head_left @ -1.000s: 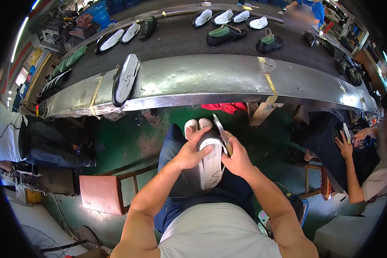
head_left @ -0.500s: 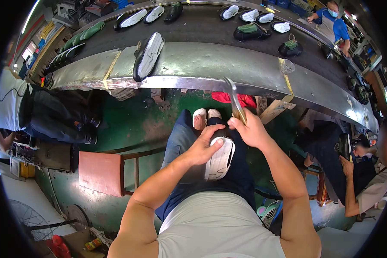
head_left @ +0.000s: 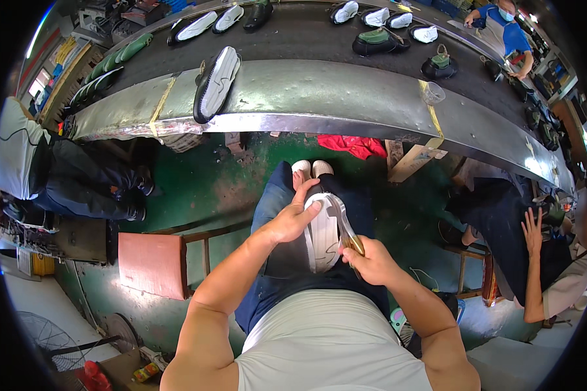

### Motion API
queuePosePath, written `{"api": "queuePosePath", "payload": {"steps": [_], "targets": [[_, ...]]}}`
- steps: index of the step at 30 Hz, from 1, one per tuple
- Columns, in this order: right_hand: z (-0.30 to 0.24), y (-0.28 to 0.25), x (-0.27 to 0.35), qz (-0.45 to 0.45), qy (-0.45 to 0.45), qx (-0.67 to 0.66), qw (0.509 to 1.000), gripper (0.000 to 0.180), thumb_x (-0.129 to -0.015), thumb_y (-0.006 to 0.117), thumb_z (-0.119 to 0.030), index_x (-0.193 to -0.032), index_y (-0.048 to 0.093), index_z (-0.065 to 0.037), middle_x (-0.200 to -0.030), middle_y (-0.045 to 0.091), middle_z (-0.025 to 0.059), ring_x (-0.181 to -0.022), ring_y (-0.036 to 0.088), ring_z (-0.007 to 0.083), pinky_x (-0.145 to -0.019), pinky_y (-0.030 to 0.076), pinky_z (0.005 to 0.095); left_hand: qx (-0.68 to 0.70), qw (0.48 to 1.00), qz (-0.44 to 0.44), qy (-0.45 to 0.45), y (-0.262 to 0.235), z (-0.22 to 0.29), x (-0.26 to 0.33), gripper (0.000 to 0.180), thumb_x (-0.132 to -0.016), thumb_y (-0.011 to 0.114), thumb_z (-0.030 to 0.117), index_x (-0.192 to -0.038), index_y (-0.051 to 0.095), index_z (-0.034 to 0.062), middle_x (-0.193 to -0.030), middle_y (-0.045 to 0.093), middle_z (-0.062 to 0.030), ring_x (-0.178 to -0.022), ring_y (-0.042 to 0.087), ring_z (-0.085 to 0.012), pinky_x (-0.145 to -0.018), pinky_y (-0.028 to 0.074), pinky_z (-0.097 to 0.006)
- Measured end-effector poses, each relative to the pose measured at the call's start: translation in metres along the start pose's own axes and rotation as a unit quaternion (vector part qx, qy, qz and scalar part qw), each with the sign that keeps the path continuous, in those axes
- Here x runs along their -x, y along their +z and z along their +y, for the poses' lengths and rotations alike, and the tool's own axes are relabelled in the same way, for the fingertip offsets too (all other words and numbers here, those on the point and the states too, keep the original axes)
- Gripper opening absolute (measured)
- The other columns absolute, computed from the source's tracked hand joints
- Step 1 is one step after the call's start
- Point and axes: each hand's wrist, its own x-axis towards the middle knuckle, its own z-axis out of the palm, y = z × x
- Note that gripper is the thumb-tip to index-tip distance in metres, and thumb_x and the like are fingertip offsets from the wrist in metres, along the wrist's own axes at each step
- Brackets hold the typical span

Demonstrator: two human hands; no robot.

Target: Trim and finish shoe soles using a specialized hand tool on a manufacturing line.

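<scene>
On my lap lies a dark shoe with its white underside (head_left: 323, 231) turned up. My left hand (head_left: 295, 220) grips its far end, with the thumb pressed on the white surface. My right hand (head_left: 366, 259) is closed round a hand tool (head_left: 346, 228) with a curved silver metal head and a brass-coloured grip. The tool's head lies over the shoe's right side near the far end. Whether it is a hammer or pincers I cannot tell, and its lower part is mostly hidden by my fingers.
A metal-edged bench (head_left: 319, 91) spans ahead, one black-and-white shoe (head_left: 216, 88) tilted on its edge. Several shoes sit on the dark belt (head_left: 293, 39) behind. A padded stool (head_left: 151, 264) stands left. People sit or stand on both sides, and another person (head_left: 502, 32) is across the belt.
My right hand has come down and nearer with the tool, from above the shoe's far end to its right side. The shoe has shifted slightly left, still in my left hand.
</scene>
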Motion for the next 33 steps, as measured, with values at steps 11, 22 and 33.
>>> {"api": "queuePosePath", "payload": {"steps": [11, 22, 33], "targets": [[-0.018, 0.002, -0.009, -0.029, 0.049, -0.093, 0.994, 0.018, -0.099, 0.055, -0.009, -0.113, 0.062, 0.001, -0.088, 0.066, 0.0057, -0.066, 0.059, 0.0105, -0.058, 0.048, 0.0272, -0.09, 0.996, 0.019, -0.009, -0.008, -0.005, 0.008, 0.067, -0.107, 0.043, 0.046, -0.158, 0.013, 0.0149, -0.153, 0.036, -0.014, -0.143, 0.031, -0.0248, -0.119, 0.023, -0.036], [-0.024, -0.015, -0.03, -0.086, 0.11, -0.327, 0.935, 0.026, -0.1, 0.056, -0.015, -0.118, 0.06, 0.003, -0.096, 0.069, 0.0107, -0.077, 0.065, 0.0134, -0.057, 0.051, 0.0264, -0.031, 0.997, -0.032, -0.056, -0.018, -0.005, -0.001, 0.081, -0.101, 0.056, 0.036, -0.159, 0.007, 0.0077, -0.165, -0.015, -0.0261, -0.155, -0.004, -0.0347, -0.123, 0.014, -0.039], [-0.025, -0.025, -0.038, -0.133, 0.107, -0.393, 0.904, 0.03, -0.102, 0.055, -0.019, -0.121, 0.059, 0.003, -0.097, 0.067, 0.0108, -0.078, 0.067, 0.0144, -0.05, 0.045, 0.0201, -0.025, 0.997, -0.026, -0.062, -0.013, 0.003, -0.008, 0.087, -0.094, 0.069, 0.025, -0.158, 0.012, 0.009, -0.163, -0.012, -0.0304, -0.153, 0.011, -0.0371, -0.121, 0.022, -0.039]]}}
